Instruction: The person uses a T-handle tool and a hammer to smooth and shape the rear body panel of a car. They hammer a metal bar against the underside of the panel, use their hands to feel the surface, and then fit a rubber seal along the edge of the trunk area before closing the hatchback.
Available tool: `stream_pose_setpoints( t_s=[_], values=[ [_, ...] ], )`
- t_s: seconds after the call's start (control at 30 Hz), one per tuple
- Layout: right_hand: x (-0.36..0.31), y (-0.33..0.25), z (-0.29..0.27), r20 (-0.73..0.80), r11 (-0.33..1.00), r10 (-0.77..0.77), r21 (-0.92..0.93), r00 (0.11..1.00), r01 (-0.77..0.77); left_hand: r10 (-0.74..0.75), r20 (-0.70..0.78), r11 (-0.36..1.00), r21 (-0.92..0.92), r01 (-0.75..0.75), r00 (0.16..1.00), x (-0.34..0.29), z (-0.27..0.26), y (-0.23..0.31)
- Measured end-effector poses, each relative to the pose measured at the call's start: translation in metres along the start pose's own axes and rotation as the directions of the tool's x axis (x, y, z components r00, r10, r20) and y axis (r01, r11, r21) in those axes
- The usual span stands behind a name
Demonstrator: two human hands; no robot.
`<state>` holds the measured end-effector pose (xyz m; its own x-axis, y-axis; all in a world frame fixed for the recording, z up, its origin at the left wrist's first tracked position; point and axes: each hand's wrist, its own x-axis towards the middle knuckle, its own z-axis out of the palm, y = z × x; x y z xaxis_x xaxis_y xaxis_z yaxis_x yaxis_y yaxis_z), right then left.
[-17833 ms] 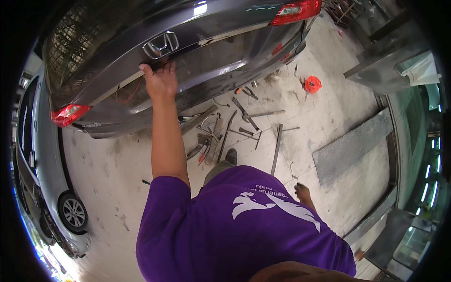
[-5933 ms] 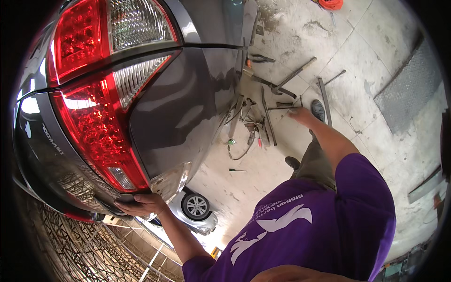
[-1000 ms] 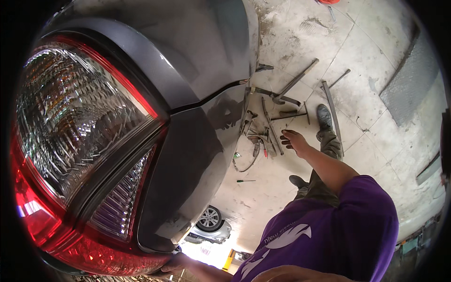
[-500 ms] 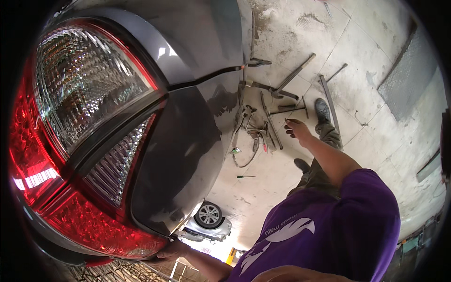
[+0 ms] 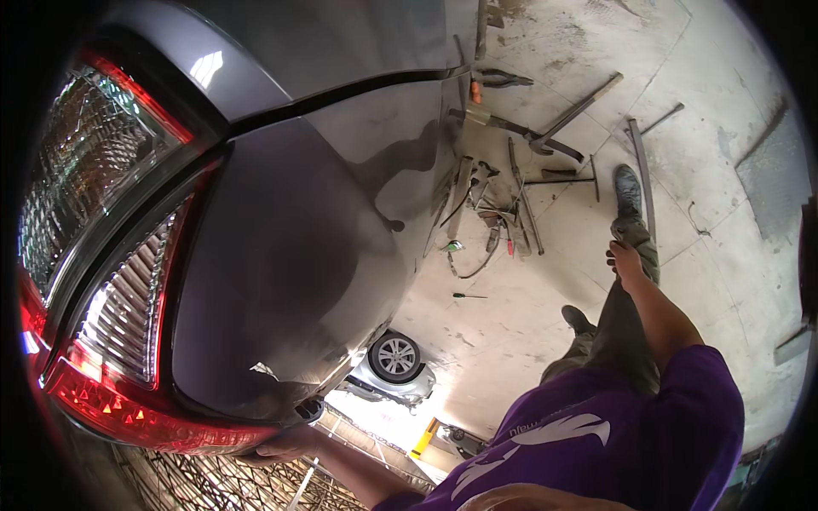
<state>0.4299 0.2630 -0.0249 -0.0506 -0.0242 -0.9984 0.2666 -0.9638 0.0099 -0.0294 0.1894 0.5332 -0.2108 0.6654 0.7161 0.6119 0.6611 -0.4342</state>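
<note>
The dark grey rear corner of a car (image 5: 281, 230) fills the left side. Its red and clear tail light (image 5: 128, 298) wraps around that corner. My left hand (image 5: 285, 444) touches the lower edge of the tail light, its fingers stretched along it and partly in shadow. Away from the car, my right hand (image 5: 627, 259) hangs in front of my trouser leg (image 5: 626, 315). Its fingers are curled together, and whatever small thing they may hold is hidden.
On the pale tiled floor lie a hammer (image 5: 520, 128), pliers (image 5: 504, 78), a small screwdriver (image 5: 470, 295), metal bars (image 5: 641, 179) and a loop of cable (image 5: 477, 271). Another car's wheel (image 5: 395, 358) shows farther off. A grey mat (image 5: 771, 179) lies at right.
The view has shifted, so the car's corner sits farther left and more bodywork shows. My right hand has drawn back toward my leg. My left hand stays at the tail light's lower edge.
</note>
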Motion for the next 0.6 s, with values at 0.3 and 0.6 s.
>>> stream_pose_setpoints(
  t_s=[0.3,0.6],
  values=[
    [0.020,0.038,0.011,0.057,0.996,0.049,-0.071,0.997,-0.045,-0.295,-0.071,0.950,-0.124,0.285,0.953,0.007,0.007,0.043],
    [0.051,0.062,0.005,0.092,0.992,0.008,-0.123,0.996,0.003,-0.282,-0.089,0.959,-0.053,0.278,0.955,0.011,0.006,0.047]
  ],
)
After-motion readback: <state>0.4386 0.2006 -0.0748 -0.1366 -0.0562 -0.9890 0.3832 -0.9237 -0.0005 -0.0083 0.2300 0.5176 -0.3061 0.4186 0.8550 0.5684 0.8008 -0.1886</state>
